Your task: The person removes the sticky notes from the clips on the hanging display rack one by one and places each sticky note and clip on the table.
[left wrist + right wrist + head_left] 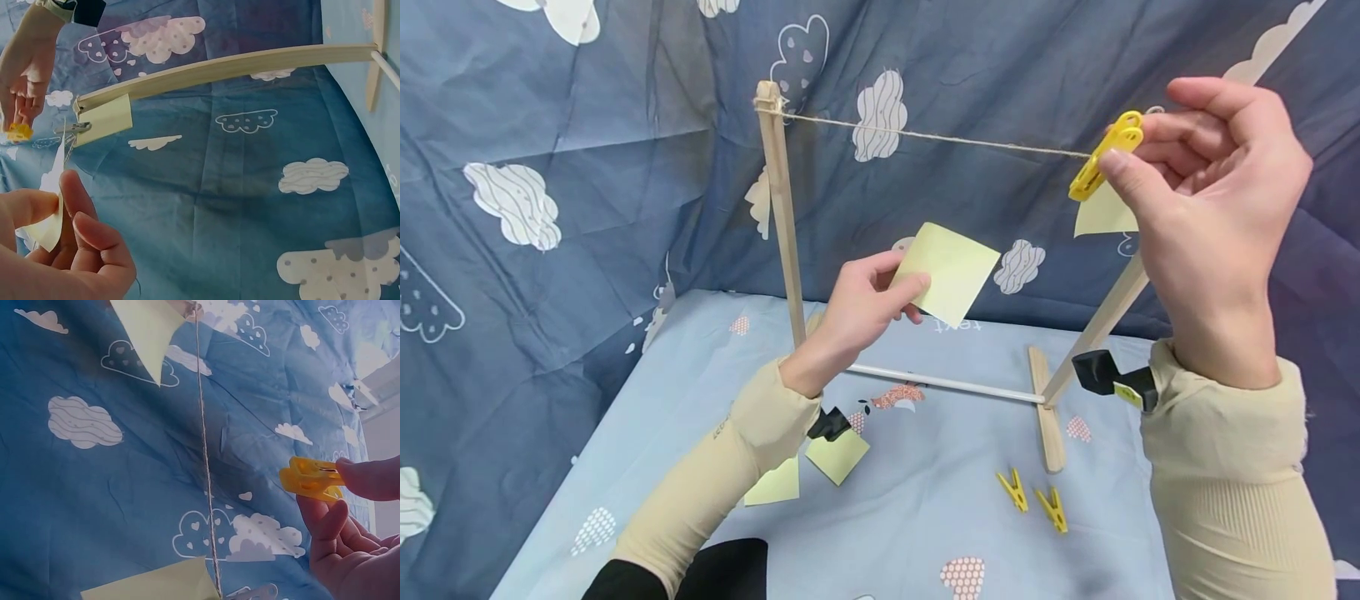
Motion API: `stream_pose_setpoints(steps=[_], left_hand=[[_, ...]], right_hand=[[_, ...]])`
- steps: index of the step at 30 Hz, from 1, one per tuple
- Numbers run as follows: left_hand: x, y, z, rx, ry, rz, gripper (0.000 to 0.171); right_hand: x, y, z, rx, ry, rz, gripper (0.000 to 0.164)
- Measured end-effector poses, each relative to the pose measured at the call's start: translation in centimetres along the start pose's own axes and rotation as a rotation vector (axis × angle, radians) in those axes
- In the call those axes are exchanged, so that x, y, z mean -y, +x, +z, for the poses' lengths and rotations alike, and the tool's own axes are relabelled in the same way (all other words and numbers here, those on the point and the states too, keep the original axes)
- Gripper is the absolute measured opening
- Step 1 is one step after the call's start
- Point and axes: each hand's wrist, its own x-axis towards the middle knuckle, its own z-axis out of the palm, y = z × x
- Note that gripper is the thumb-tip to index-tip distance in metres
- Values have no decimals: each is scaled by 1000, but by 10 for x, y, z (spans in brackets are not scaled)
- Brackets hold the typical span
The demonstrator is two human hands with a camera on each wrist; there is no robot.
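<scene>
Note (955, 271) pinched near one edge in left hand (872, 304), prob so the rest is free | right hand (1228, 179) pinches yellow clip (1105, 158) by one end, other end clear for use maybe, near string (940, 137), not on it | 4 notes (1 held, 1 hanging (1105, 214), 2 on sheet (925, 492)), 3 yellow clips, 1 grey clip (78, 127)

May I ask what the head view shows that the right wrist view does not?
Only the head view shows two yellow clothespins lying on the blue sheet and the white rod. Only the right wrist view shows a pale surface beyond the cloud-print cloth. Both show the twine, a hung paper note, and the right hand pinching a third yellow clothespin.
</scene>
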Motion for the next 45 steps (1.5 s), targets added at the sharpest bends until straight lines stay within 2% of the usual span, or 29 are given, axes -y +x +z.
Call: stream_pose_setpoints(steps=[5,8,12,15,18,22,25,29,35,42,45], left_hand=[[6,-6,-8,-7,40,22,18],[8,-10,-12,-12,55,27,17],[11,-14,-17,-9,51,33,17],[12,-18,-20,0,50,25,17],[14,-21,-24,11,58,5,18],[16,-26,-30,23,69,-22,20],[20,-29,-33,31,77,-37,21],[26,-33,-38,48,98,-40,22],[32,-39,-44,86,114,-65,24],[23,-50,-45,135,157,-117,23],[36,-51,-48,150,197,-134,21]], right_hand=[[1,-7,-4,13,-79,-48,38],[-1,-11,-7,-12,3,22,40],[-4,-18,-12,-39,46,108,44],[-5,-23,-17,-25,-11,111,46],[-6,-29,-21,-29,72,127,47],[-9,-36,-26,-27,109,135,48],[-10,-43,-30,-10,56,138,50],[-12,-52,-34,-15,73,143,51],[-19,-67,-36,-45,203,147,52],[-38,-91,-40,-28,306,234,55],[-47,-103,-42,4,326,284,57]])
